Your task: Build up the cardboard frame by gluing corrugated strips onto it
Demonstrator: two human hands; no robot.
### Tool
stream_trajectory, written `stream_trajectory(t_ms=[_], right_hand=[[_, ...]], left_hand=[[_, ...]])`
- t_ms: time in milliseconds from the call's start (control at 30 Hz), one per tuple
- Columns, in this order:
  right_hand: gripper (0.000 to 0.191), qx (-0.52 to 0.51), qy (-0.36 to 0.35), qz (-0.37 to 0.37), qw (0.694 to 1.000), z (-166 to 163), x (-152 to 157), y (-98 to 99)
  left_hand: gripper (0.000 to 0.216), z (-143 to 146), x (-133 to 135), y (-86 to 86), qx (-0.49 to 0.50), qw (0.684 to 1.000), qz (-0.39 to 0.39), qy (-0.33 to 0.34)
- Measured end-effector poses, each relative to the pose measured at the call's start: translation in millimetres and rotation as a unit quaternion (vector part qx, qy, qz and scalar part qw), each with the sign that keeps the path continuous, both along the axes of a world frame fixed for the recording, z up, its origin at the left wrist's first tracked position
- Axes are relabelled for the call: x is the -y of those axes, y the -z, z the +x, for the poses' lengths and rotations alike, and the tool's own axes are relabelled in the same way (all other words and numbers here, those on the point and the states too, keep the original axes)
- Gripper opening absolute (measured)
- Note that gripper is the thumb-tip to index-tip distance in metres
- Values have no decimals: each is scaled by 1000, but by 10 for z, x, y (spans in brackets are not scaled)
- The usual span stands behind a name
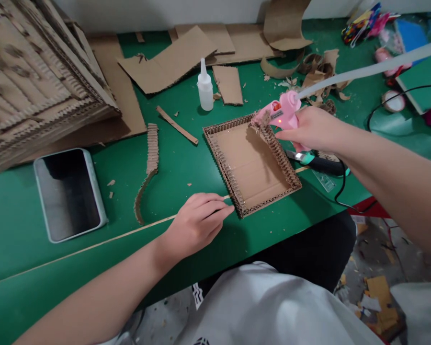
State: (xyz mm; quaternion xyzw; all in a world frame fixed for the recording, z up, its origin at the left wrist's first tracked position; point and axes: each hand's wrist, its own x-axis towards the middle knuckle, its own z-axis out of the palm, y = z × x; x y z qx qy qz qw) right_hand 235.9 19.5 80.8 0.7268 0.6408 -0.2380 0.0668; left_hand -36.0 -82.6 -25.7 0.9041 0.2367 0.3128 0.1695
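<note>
A shallow cardboard tray (258,158) with corrugated strips standing along its edges lies tilted on the green table. My right hand (314,129) is wrapped round a pink hot glue gun (287,112) with a small lit light. The gun's nozzle end is over the tray's far right corner, where a corrugated strip (278,148) runs along the wall. My left hand (204,218) rests by the tray's near left corner, its fingers curled together and fingertips close to the outer wall. Whatever they pinch, if anything, is hidden. A thin pale strip (129,232) passes beneath this hand.
A glue bottle (205,88), cardboard pieces (172,60) and scraps lie behind. On the left are a phone (72,191), a loose corrugated strip (152,148) and a large cardboard construction (39,81). A utility knife (321,163) and black cable (343,184) lie beneath my right arm.
</note>
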Motion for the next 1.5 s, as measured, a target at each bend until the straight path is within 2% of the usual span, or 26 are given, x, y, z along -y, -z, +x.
stream_trajectory(t_ms=[267, 667, 1500], right_hand=[[29, -35, 30, 19, 999, 50, -28, 55], [28, 33, -13, -2, 999, -9, -44, 86], [29, 23, 22, 11, 999, 67, -24, 72]], left_hand=[[23, 5, 1, -4, 0, 1000, 2, 0], [24, 3, 6, 1, 1, 1000, -7, 3], [23, -9, -9, 7, 2, 1000, -1, 1]])
